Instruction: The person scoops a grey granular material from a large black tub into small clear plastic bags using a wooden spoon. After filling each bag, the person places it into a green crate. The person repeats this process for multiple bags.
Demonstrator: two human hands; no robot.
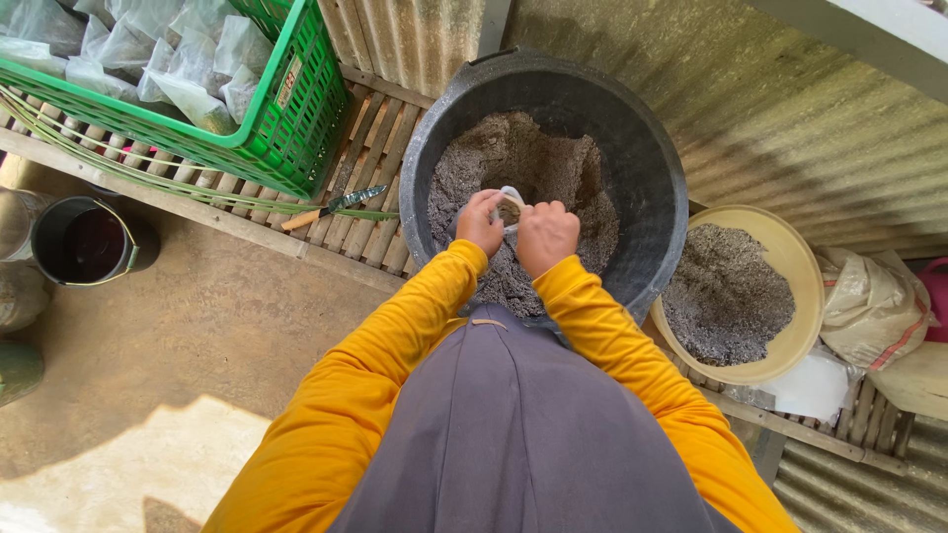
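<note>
A big black tub (652,188) holds grey, grainy soil mix (513,158). Over the soil, my left hand (479,221) and my right hand (546,235) sit close together, both gripping a small clear plastic bag (511,201) with some soil in it. The bag's open mouth faces up between my fingers. Yellow sleeves cover both my arms down to the wrists.
A yellow basin (796,259) of the same mix stands right of the tub, with sacks (874,301) beyond. A green crate (286,109) of filled clear bags rests on a slatted bench, beside a knife (334,206). A dark bucket (84,242) stands on the floor at left.
</note>
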